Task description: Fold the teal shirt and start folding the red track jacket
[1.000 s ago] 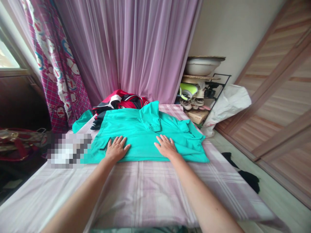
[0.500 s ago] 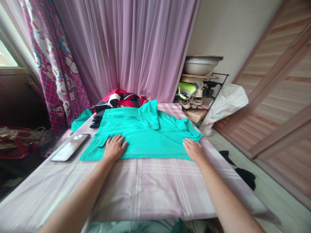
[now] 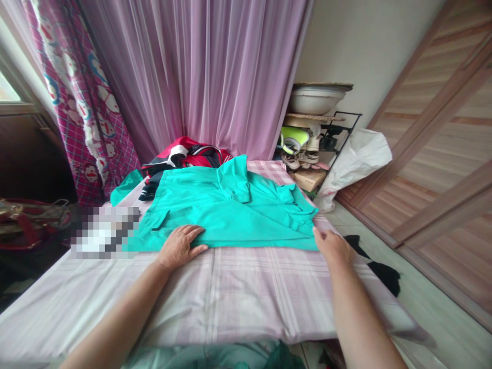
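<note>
A turquoise jacket lies spread on the checked cloth, one sleeve folded up over its far side. A dark pocket zip shows at its left. My left hand rests on the jacket near its front edge, fingers stretched out and thumb apart, pressing on the fabric. At the front right corner, my right hand has thumb and fingers closed on the jacket's edge. The fingertips there are partly hidden by the hand itself.
Red and dark clothes lie heaped behind the jacket. A pixelated patch covers the left of the pink-white checked tablecloth. Past the right edge stand a rack with shoes and a basin, and a white bag.
My right hand has moved right and toward me, going from flat on the fabric to pinching its corner. My left hand has slid slightly toward the jacket's front edge.
</note>
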